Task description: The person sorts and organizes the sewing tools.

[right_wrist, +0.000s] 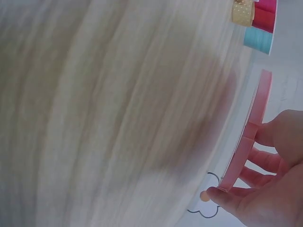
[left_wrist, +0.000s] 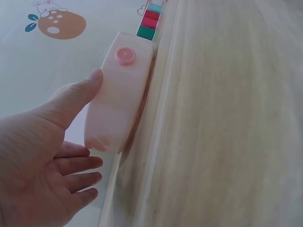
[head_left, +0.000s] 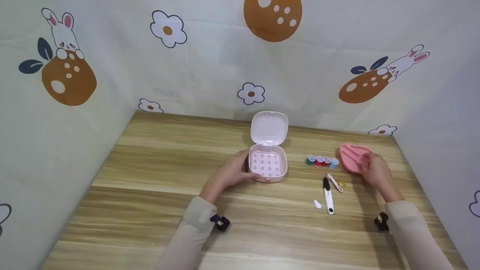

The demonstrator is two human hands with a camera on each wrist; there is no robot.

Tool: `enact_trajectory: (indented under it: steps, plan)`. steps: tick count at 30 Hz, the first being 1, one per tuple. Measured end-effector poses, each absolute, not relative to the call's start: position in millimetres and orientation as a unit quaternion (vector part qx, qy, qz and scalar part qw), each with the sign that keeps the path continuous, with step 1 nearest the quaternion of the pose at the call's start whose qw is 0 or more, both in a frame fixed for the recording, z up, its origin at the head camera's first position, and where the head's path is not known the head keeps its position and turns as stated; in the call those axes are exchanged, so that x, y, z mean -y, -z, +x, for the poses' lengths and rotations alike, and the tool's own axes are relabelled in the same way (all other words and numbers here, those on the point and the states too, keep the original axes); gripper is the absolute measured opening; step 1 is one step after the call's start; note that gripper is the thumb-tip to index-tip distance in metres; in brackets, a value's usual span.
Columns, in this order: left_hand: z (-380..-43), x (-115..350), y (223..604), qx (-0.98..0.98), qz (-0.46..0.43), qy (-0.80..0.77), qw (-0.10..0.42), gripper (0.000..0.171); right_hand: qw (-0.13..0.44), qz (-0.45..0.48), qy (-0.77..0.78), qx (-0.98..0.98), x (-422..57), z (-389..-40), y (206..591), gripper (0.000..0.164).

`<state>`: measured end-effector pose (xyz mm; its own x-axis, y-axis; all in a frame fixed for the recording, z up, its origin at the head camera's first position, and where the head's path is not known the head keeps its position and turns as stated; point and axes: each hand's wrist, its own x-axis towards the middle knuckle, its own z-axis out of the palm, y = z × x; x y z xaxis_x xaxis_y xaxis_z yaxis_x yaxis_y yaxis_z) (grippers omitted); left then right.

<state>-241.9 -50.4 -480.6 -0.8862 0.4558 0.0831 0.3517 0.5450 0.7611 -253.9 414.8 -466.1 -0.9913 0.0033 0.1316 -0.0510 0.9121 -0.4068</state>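
A small pink box stands with its lid raised and a white dotted panel inside. My left hand is at its left side, thumb touching the front rim; in the left wrist view the other fingers are spread beside the box end. With my right hand I hold a shallow pink tray with raised dividers. In the right wrist view, the tray shows edge-on, apparently above the table, with my thumb against it and a fingertip at its lower end.
Several thread spools stand in a row between box and tray. Nearer lie a white tool with a black end, a slim pale-pink piece, a small yellow roll and a flat white piece. A patterned cloth hangs behind.
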Motion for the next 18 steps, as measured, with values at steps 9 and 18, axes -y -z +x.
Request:
enact_trajectory:
  steps: [9, 18]
  plan:
    - [-242.5, 48.2, 478.5, -0.894, 0.23, -0.378, 0.064, 0.094, 0.05, 0.018, -0.195, 0.979, -420.2, -254.1, 472.0, 0.036]
    - [-240.3, 49.3, 474.9, -0.897, 0.231, -0.37, 0.066, 0.095, 0.031, 0.019, -0.19, 0.981, -423.3, -254.8, 474.9, 0.036]
